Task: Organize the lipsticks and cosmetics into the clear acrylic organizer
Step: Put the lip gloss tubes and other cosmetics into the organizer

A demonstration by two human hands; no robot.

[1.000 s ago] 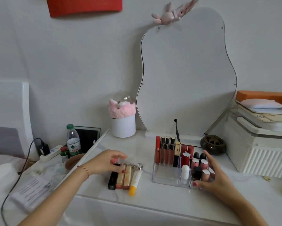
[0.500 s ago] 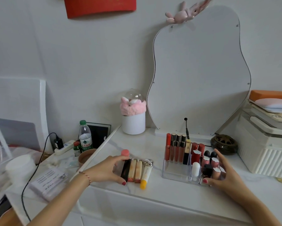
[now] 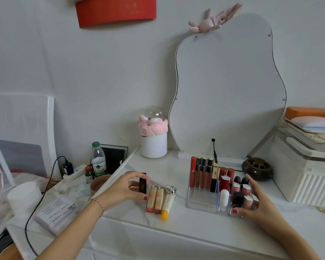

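Counter [image 3: 195,233]: white marbled top, carrying everything listed below.

Mirror [image 3: 227,87]: pear-shaped, standing at the back of the counter against the wall, directly behind the organizer.

White ribbed box [image 3: 312,182]: right end of the counter, with stacked items on top.

White cylinder pot [image 3: 153,145]: just left of the mirror's base, topped with a pink plush band and a clear dome.

Clear acrylic organizer [image 3: 201,200]: in front of the mirror, right of centre. Its back row holds upright lip gloss tubes [image 3: 199,173]; its right compartments hold red, pink and black lipsticks and a white stick [image 3: 224,197]. The front left compartment holds nothing visible.

Right hand [image 3: 255,205]: fingers spread and lightly curved around the organizer's front right corner, thumb tip at its front edge; whether the fingers press the wall I cannot tell.

Left hand [image 3: 126,188]: well left of the organizer, pinching a black lipstick [image 3: 143,182] upright between thumb and fingers, held just above the counter.

Two gold lipsticks [image 3: 155,199]: lying side by side on the counter, immediately right of the left hand.

White tube with yellow cap [image 3: 168,203]: lying beside the gold pair, between them and the organizer.
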